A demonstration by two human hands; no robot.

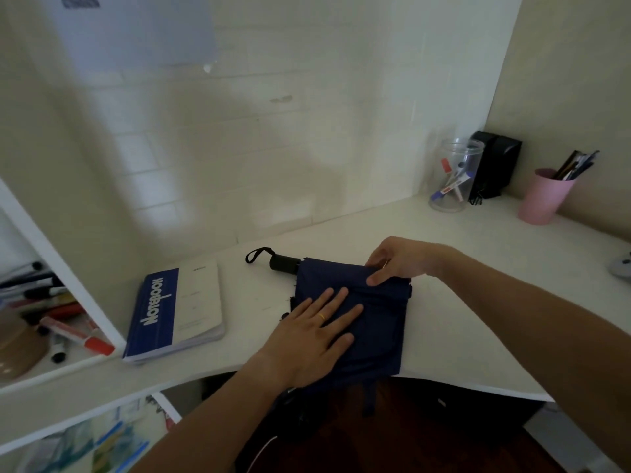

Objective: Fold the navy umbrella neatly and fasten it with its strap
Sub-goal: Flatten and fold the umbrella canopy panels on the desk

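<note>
You're mid-fold: left hand (316,331) presses flat on the umbrella (372,322), right hand (397,262) pinching its far edge; next, roll it tight for the strap.

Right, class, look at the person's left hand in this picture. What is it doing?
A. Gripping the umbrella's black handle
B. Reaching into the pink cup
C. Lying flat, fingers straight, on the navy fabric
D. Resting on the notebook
C: the left hand lies flat with straight fingers on the navy umbrella fabric, while the black handle sits untouched beyond it and the right hand pinches the fabric's far edge.
</note>
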